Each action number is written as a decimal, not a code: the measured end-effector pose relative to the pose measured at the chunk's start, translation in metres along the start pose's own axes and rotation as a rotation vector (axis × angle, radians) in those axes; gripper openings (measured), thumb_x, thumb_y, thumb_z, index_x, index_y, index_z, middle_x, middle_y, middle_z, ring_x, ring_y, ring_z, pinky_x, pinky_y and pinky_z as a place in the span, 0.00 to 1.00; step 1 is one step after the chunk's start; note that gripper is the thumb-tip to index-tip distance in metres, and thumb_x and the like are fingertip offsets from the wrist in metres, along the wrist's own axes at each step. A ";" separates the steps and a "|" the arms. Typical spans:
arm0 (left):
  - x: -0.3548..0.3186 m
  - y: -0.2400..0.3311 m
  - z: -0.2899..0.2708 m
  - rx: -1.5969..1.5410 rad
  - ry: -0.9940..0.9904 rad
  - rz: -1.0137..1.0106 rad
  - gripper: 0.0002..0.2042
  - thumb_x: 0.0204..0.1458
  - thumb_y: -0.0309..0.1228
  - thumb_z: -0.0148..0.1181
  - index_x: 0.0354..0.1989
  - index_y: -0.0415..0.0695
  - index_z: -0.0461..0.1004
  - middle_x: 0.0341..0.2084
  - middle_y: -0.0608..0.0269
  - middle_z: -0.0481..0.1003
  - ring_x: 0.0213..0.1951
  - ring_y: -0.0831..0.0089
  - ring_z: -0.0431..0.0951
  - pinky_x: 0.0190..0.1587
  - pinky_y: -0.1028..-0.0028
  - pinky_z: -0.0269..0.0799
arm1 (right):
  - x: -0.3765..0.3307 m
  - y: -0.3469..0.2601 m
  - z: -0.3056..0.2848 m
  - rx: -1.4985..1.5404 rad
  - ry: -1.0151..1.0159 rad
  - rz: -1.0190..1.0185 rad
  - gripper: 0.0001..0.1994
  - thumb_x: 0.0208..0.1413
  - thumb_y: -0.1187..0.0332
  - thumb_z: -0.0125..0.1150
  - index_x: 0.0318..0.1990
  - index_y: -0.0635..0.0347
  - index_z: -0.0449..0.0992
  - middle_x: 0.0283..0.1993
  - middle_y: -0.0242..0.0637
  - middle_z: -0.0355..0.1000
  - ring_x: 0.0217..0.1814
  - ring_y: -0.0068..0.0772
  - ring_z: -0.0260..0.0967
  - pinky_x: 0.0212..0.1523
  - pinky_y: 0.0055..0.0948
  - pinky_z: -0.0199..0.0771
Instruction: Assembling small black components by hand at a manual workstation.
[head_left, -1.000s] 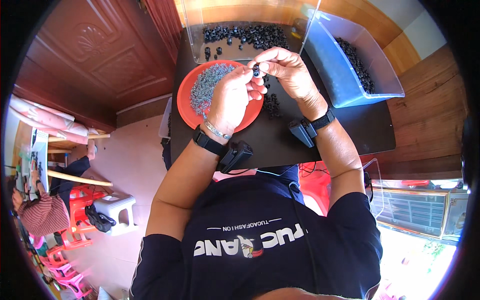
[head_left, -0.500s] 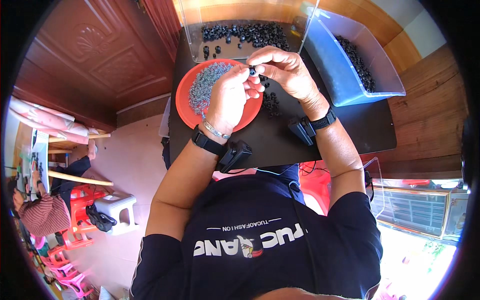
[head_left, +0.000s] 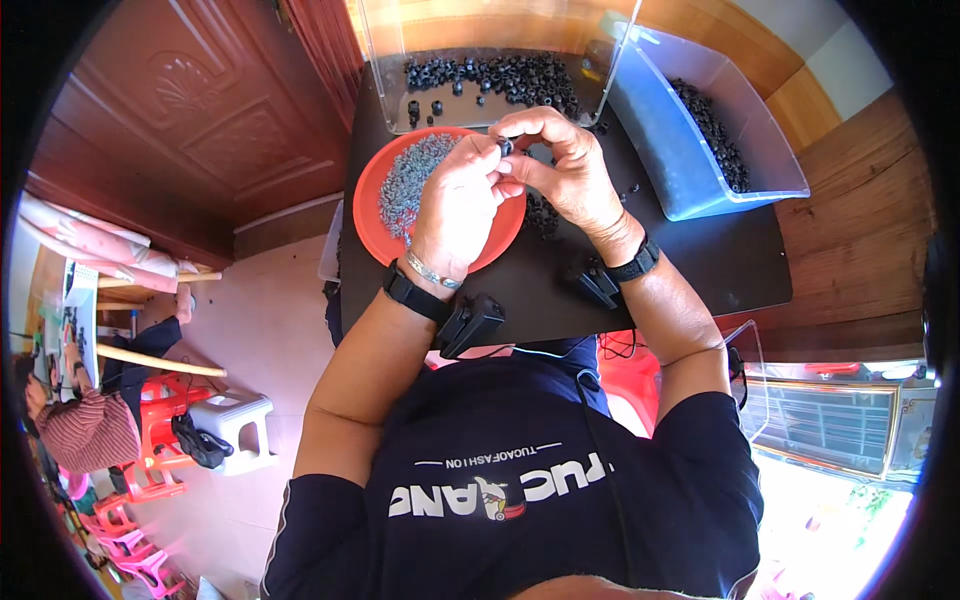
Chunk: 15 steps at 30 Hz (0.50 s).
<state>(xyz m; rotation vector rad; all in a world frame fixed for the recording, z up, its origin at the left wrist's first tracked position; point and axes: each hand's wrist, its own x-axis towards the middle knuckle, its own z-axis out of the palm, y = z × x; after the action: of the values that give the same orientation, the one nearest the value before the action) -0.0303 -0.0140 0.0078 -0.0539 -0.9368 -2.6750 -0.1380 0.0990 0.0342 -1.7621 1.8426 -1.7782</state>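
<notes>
A small round black plastic piece [head_left: 505,147] is pinched at the fingertips of my left hand [head_left: 452,205], above the right side of an orange-red plate [head_left: 364,215]. My right hand [head_left: 575,180] has its thumb and bent index finger closed around the same piece from the other side. Many small silvery-blue metal bits [head_left: 405,185], too small to name surely, are heaped on the plate's left half. Beside the plate, partly under my right hand, loose black pieces [head_left: 543,217] lie on the dark table [head_left: 690,270].
Behind the plate stands a clear box [head_left: 385,90] holding many black pieces. A translucent blue bin [head_left: 690,195] with more of them sits at the right. Across the room at left, a person in a striped top [head_left: 95,430] works near red stools and a grey stool [head_left: 235,420].
Both hands stay together on the black piece. My right hand has turned slightly, its fingers shifting around the piece. The whole view has dipped a little.
</notes>
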 end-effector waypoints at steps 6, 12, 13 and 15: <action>0.002 -0.001 -0.008 -0.092 -0.127 -0.007 0.09 0.57 0.32 0.48 0.43 0.44 0.71 0.38 0.66 0.72 0.40 0.73 0.71 0.43 0.69 0.67 | -0.003 -0.009 -0.003 0.452 -0.040 0.220 0.14 0.48 0.82 0.62 0.44 0.60 0.73 0.46 0.38 0.69 0.43 0.28 0.70 0.44 0.28 0.76; 0.000 0.004 0.005 -0.072 -0.129 -0.067 0.13 0.58 0.33 0.47 0.48 0.41 0.69 0.40 0.64 0.72 0.40 0.75 0.71 0.42 0.71 0.68 | -0.002 0.002 -0.008 0.343 -0.084 0.095 0.15 0.48 0.81 0.63 0.44 0.61 0.73 0.46 0.38 0.68 0.45 0.29 0.69 0.44 0.28 0.76; -0.001 0.004 0.006 -0.071 -0.098 -0.070 0.13 0.59 0.32 0.48 0.49 0.39 0.68 0.39 0.65 0.72 0.38 0.78 0.72 0.40 0.73 0.69 | -0.001 0.002 -0.008 0.308 -0.078 0.039 0.15 0.47 0.81 0.64 0.44 0.61 0.73 0.46 0.37 0.68 0.45 0.27 0.69 0.44 0.28 0.75; -0.001 0.004 0.006 -0.067 -0.115 -0.067 0.13 0.59 0.32 0.48 0.49 0.39 0.68 0.40 0.65 0.72 0.39 0.78 0.72 0.40 0.73 0.69 | -0.001 0.002 -0.008 0.300 -0.084 0.038 0.15 0.47 0.80 0.64 0.44 0.61 0.74 0.46 0.36 0.69 0.44 0.26 0.68 0.44 0.27 0.74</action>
<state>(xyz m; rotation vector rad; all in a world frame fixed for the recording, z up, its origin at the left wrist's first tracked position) -0.0282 -0.0134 0.0146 -0.1957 -0.8981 -2.7906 -0.1442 0.1049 0.0349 -1.6500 1.4763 -1.8221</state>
